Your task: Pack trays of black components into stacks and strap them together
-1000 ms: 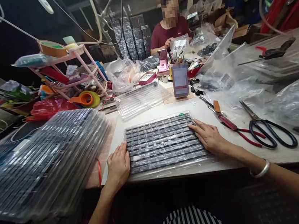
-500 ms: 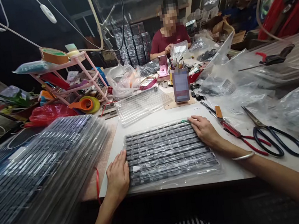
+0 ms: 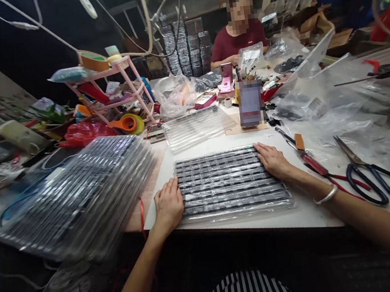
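Observation:
On the white tabletop lies a clear plastic tray (image 3: 227, 180) with rows of dark strips in its slots and loose clear film along its front edge. My left hand (image 3: 168, 203) holds the tray's left side, fingers close together along the edge and thumb hidden. At the far right corner, my right hand (image 3: 271, 159) grips the rim beside a small green mark, with its fingertips curled over the edge. What the strips are cannot be made out.
A tall pile of similar filled trays (image 3: 80, 198) stands left. Behind lies an unfilled clear tray (image 3: 196, 129), near a propped-up phone (image 3: 250, 103). Large scissors (image 3: 368, 167) and red-handled pliers (image 3: 320, 168) lie right, by plastic bags (image 3: 303, 104). A co-worker (image 3: 238, 38) sits opposite.
The view has swung left, so everything appears shifted to the right. Both hands keep their places on the tray's edges.

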`<state>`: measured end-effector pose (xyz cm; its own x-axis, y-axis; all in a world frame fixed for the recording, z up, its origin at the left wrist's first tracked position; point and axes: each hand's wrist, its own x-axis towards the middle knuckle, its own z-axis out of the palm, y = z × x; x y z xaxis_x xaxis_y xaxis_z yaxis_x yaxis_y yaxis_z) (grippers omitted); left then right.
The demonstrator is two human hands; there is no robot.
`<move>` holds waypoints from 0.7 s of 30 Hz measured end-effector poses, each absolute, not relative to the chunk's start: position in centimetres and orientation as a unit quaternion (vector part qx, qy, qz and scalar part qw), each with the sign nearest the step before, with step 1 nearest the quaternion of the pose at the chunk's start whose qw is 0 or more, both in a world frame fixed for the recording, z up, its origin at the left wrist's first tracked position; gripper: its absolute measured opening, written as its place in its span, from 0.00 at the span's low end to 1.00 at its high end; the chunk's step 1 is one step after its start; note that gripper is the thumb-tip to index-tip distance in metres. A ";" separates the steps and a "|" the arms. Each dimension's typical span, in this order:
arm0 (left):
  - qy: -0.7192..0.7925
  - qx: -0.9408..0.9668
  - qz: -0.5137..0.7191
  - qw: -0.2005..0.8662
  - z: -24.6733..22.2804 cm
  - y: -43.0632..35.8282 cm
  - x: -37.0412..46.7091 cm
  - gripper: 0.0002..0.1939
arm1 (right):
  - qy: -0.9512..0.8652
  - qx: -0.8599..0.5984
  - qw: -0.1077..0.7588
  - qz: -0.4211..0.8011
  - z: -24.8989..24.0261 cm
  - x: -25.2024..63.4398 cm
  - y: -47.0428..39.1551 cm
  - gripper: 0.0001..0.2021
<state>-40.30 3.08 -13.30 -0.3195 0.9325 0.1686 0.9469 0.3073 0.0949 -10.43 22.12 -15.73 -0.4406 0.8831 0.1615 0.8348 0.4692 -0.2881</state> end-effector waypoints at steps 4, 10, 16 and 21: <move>-0.797 -0.601 -0.047 -0.008 -11.5 2.1 -40.5 0.25 | -0.859 -0.479 0.173 0.057 -16.7 -9.4 19.0 0.24; -0.703 -0.703 -0.050 -0.089 -10.7 -4.0 -40.6 0.29 | -0.893 -0.387 0.227 0.038 -17.5 -5.3 16.5 0.25; -0.687 -0.719 -0.079 0.078 -15.0 -7.5 -39.3 0.38 | -0.919 -0.334 0.186 0.098 -15.8 -3.9 16.2 0.25; -0.644 -0.722 -0.179 0.178 -17.3 -7.0 -41.3 0.28 | -0.961 -0.239 0.118 0.078 -14.1 -0.6 12.4 0.25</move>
